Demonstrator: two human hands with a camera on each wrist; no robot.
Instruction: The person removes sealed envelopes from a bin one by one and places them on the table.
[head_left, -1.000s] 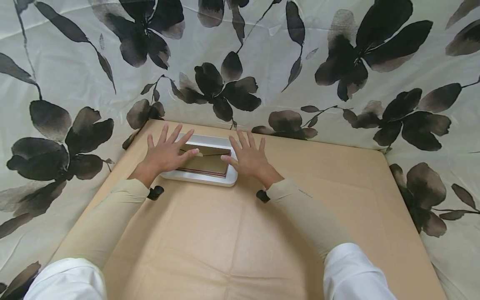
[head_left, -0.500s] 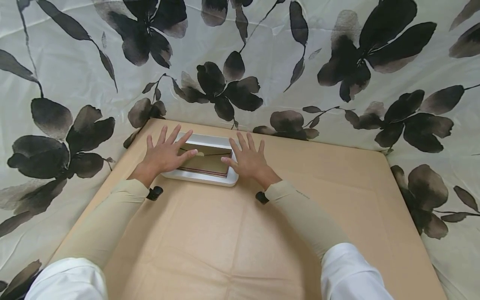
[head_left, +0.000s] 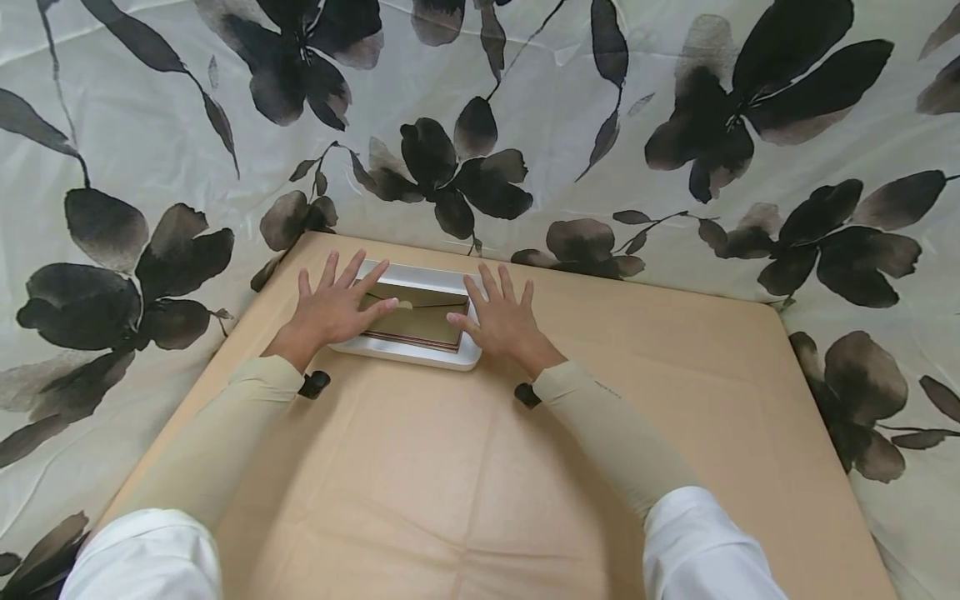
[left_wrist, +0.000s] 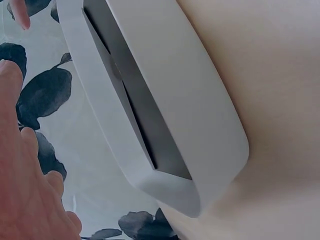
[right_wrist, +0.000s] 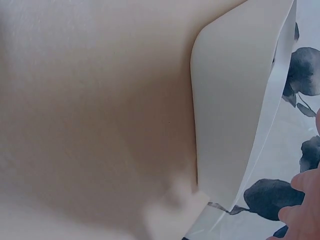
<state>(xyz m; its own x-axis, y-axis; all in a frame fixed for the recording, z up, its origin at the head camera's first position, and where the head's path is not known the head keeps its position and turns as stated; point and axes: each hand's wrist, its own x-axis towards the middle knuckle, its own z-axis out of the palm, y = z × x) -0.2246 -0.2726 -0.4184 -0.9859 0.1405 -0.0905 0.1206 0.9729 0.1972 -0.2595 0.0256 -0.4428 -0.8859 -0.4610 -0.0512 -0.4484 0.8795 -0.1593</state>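
Note:
A white, round-cornered box [head_left: 420, 358] stands at the back left of the table. Inside it lies what looks like a stack of brown envelopes [head_left: 423, 327], the top one showing a flap with a small rounded tab. My left hand [head_left: 327, 310] is spread over the box's left end, thumb pointing inward. Over the right end my right hand [head_left: 507, 323] is spread the same way. Both hold nothing. In the left wrist view the box's wall [left_wrist: 185, 75] shows apart from my fingers [left_wrist: 30, 170]; the right wrist view shows its outer side [right_wrist: 230, 100].
The table has a tan cover [head_left: 600, 467] with faint creases. A white cloth with dark flowers [head_left: 450, 179] hangs behind it and along both sides. Dark wrist-worn cameras [head_left: 313, 384] sit under both wrists.
The head view has shifted slightly. Both hands stay spread over the box, and the box and its contents have not visibly moved.

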